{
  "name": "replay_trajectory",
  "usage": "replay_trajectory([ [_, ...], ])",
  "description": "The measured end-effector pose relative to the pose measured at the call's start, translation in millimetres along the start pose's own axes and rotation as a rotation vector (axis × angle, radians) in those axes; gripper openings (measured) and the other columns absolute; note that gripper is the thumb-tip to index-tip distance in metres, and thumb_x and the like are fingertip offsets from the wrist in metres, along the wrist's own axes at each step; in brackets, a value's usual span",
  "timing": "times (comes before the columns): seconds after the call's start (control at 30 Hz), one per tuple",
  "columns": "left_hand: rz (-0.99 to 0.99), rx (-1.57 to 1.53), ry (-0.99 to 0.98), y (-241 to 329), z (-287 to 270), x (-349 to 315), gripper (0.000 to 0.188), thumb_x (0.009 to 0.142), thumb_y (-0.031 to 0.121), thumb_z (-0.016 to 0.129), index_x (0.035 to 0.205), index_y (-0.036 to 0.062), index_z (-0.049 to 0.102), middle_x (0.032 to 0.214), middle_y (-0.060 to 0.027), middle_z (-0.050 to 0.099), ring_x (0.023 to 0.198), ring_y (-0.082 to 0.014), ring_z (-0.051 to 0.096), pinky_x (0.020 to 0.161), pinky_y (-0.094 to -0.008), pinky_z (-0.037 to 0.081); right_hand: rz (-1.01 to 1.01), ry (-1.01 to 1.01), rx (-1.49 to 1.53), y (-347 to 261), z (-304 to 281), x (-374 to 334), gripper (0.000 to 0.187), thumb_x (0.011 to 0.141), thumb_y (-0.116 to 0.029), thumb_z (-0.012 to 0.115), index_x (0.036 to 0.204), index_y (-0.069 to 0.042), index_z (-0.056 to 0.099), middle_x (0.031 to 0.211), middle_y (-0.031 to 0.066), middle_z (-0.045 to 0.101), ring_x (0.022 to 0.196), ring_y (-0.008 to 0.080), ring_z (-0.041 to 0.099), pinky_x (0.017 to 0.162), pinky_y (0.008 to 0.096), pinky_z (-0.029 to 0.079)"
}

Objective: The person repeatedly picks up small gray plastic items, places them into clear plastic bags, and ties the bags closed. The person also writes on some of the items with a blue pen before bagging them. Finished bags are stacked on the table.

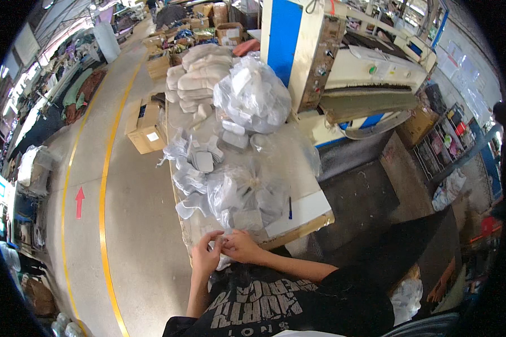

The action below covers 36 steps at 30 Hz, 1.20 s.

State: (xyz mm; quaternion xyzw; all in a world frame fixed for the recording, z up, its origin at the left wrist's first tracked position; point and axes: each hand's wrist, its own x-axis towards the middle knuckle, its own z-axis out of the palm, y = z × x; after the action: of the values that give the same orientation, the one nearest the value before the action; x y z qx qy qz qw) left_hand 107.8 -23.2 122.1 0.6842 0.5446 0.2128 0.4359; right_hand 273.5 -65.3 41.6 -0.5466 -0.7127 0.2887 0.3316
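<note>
My left hand [206, 255] and my right hand [239, 246] meet at the near edge of a long worktable [298, 210]. Together they pinch a small clear plastic bag [221, 259] with a pale grey piece inside. Just beyond my fingers lie clear bags [247, 194] stuffed with grey fabric cut pieces. More bagged grey pieces [199, 163] spread along the table's left side.
A big clear bag of white pieces [253, 92] and stacks of beige cut pieces [199, 78] fill the table's far end. A blue-and-cream machine [343, 62] stands to the right. Cardboard boxes [146, 132] sit on the floor left, beside yellow floor lines [103, 185]. A pen [290, 208] lies on the table.
</note>
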Motion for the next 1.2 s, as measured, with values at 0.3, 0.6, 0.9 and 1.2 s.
replay_trajectory([
  [0.3,0.148,-0.001,0.013,-38,26,-2,0.039,0.09,0.026,0.078,0.125,0.0115,0.07,0.106,-0.0102,0.077,0.09,-0.0296,0.073,0.078,-0.0384,0.055,0.454,0.013,0.566,23,2,7,0.032,0.105,-0.026,0.063,0.102,0.001,0.078,0.088,0.0044,0.075,0.083,0.0076,0.063,0.072,0.0283,0.048],
  [0.6,0.075,0.089,0.186,-52,34,5,0.019,0.092,0.026,0.073,0.101,0.0092,0.074,0.099,-0.0122,0.075,0.089,-0.0338,0.073,0.073,-0.0433,0.055,0.137,0.119,0.63,24,-5,5,0.019,0.098,-0.01,0.065,0.111,-0.007,0.078,0.098,0.0022,0.068,0.086,0.0141,0.061,0.076,0.0277,0.048],
  [0.9,0.069,-0.255,-0.021,-91,33,23,0.025,0.096,0.022,0.069,0.111,0.0024,0.071,0.102,-0.0147,0.072,0.091,-0.0262,0.068,0.082,-0.0366,0.052,-0.143,0.109,-0.217,-7,-29,6,0.041,0.078,-0.003,0.072,0.114,-0.022,0.08,0.108,-0.0024,0.07,0.098,0.0239,0.061,0.088,0.0405,0.044],
  [1.2,0.112,-0.247,-0.059,-84,23,19,0.028,0.097,0.021,0.07,0.116,-0.0002,0.068,0.104,-0.0137,0.073,0.097,-0.0231,0.067,0.088,-0.036,0.051,-0.239,0.134,-0.36,-11,-32,10,0.045,0.078,-0.01,0.074,0.121,-0.023,0.077,0.109,-0.0047,0.07,0.097,0.0218,0.059,0.083,0.041,0.043],
])
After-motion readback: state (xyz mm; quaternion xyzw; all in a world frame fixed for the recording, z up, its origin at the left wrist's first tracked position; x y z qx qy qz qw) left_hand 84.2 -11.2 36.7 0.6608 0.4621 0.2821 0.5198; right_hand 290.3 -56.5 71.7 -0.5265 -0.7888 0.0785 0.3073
